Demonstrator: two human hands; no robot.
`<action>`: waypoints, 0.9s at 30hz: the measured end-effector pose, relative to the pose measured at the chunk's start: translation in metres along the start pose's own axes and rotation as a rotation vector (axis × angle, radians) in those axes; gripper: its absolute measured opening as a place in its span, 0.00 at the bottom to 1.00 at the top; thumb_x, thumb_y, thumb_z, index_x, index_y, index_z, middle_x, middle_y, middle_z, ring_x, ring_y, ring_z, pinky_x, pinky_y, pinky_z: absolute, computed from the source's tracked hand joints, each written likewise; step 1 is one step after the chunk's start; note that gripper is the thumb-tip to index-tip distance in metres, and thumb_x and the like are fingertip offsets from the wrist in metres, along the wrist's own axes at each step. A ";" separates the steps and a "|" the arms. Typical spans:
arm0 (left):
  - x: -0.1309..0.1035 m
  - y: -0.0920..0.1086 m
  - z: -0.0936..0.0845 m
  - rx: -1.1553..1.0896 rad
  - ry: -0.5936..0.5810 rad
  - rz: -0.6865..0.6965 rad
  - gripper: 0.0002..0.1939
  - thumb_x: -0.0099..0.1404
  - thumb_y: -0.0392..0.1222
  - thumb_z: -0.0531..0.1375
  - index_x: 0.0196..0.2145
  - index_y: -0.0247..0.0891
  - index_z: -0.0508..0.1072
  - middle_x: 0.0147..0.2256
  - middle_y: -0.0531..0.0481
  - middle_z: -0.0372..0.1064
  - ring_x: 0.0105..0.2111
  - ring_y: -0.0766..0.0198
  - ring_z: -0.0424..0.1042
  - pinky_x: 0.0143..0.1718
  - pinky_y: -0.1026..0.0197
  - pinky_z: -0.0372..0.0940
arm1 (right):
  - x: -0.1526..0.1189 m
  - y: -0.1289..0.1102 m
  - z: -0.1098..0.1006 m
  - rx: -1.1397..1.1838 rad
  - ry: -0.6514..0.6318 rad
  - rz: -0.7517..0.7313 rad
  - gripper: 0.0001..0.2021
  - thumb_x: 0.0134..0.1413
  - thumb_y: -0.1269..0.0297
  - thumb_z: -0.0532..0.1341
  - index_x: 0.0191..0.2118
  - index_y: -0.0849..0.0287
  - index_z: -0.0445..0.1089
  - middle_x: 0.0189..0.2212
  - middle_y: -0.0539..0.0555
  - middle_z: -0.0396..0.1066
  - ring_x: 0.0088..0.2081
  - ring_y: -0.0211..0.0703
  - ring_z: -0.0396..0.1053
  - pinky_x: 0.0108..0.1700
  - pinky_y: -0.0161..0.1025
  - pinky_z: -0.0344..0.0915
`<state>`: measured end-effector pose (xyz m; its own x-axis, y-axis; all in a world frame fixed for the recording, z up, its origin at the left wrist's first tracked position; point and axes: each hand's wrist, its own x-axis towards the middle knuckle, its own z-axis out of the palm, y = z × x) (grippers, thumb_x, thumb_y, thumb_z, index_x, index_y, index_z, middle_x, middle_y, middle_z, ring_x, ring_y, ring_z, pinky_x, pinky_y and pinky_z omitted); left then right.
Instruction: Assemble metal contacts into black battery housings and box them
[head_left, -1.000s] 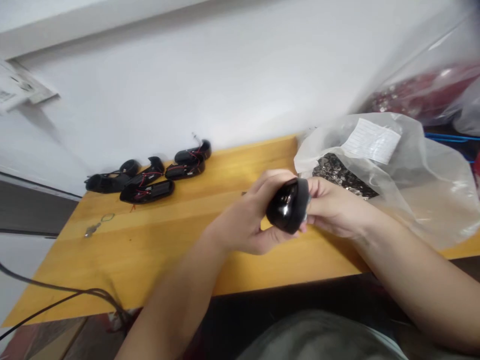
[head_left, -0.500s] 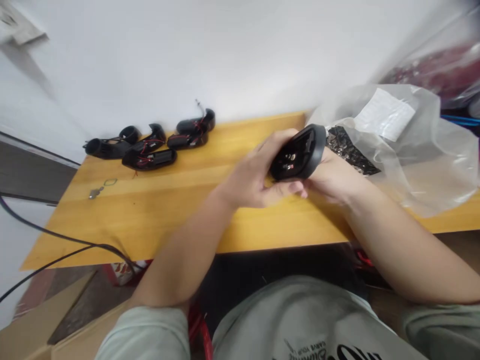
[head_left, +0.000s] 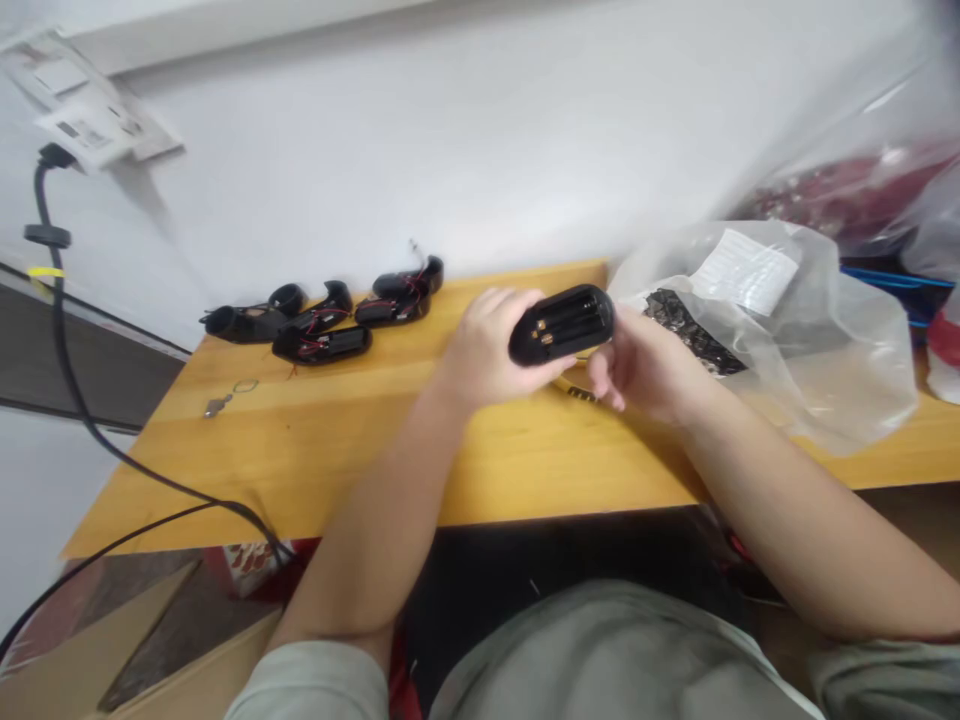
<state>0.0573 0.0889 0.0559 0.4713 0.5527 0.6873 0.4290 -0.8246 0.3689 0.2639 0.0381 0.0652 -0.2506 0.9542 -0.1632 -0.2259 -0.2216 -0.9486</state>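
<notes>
A black oval plastic housing (head_left: 562,325) is held up over the table, its hollow side with small brass-coloured contacts turned towards me. My left hand (head_left: 491,345) is closed around its left end, thumb along the lower edge. At the right end my right hand (head_left: 641,365) has its fingers curled in, close against the housing. A thin yellow piece with black marks (head_left: 581,392) shows below the housing, by the right fingertips. Whether those fingers grip it is unclear, since the housing and hand hide part of it.
Several black housings with red wires (head_left: 322,345) lie at the table's back left. Nearer are a small metal piece (head_left: 217,405) and a green loop (head_left: 246,386). A clear plastic bag (head_left: 840,370) with dark small parts (head_left: 694,330) lies right. Black cables (head_left: 150,470) hang at the left edge.
The housing has tipped so that its inside faces me more, and it sits slightly further left. My right hand now shows more beside it. The camera view has shifted.
</notes>
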 end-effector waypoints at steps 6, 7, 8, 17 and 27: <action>-0.001 0.000 0.000 0.011 -0.059 -0.071 0.29 0.55 0.53 0.76 0.49 0.36 0.76 0.44 0.42 0.78 0.46 0.51 0.75 0.53 0.49 0.69 | -0.001 0.001 0.002 -0.218 0.062 -0.286 0.36 0.55 0.27 0.66 0.19 0.59 0.70 0.12 0.54 0.66 0.12 0.35 0.59 0.14 0.33 0.52; -0.001 0.000 0.000 -0.006 -0.097 -0.117 0.31 0.54 0.56 0.76 0.50 0.36 0.76 0.44 0.42 0.78 0.46 0.51 0.75 0.52 0.48 0.70 | -0.001 0.002 0.002 -0.275 0.085 -0.315 0.36 0.57 0.30 0.67 0.17 0.60 0.69 0.12 0.54 0.66 0.13 0.34 0.59 0.16 0.32 0.53; -0.001 -0.001 -0.001 -0.047 -0.141 -0.168 0.33 0.54 0.58 0.76 0.50 0.37 0.76 0.44 0.42 0.78 0.45 0.51 0.76 0.50 0.49 0.70 | -0.001 0.002 0.002 -0.308 0.108 -0.336 0.36 0.58 0.32 0.68 0.16 0.60 0.69 0.12 0.54 0.66 0.13 0.33 0.59 0.17 0.32 0.53; 0.001 0.004 -0.001 -0.675 -0.218 -0.440 0.21 0.69 0.56 0.65 0.49 0.35 0.76 0.40 0.44 0.79 0.34 0.64 0.76 0.35 0.62 0.72 | -0.006 -0.001 0.010 -0.352 0.144 -0.437 0.36 0.61 0.31 0.65 0.16 0.59 0.68 0.12 0.53 0.66 0.14 0.33 0.60 0.19 0.33 0.55; 0.002 0.039 -0.002 -0.475 -0.577 -0.041 0.13 0.68 0.48 0.67 0.46 0.39 0.81 0.38 0.49 0.79 0.38 0.63 0.75 0.42 0.60 0.69 | -0.090 -0.034 -0.003 -0.581 -0.126 0.065 0.17 0.61 0.48 0.71 0.36 0.60 0.79 0.21 0.53 0.76 0.17 0.41 0.72 0.16 0.34 0.65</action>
<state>0.0734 0.0572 0.0733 0.8478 0.4519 0.2777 0.1378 -0.6931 0.7075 0.2972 -0.0393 0.1110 -0.3644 0.9034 -0.2258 0.3365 -0.0983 -0.9365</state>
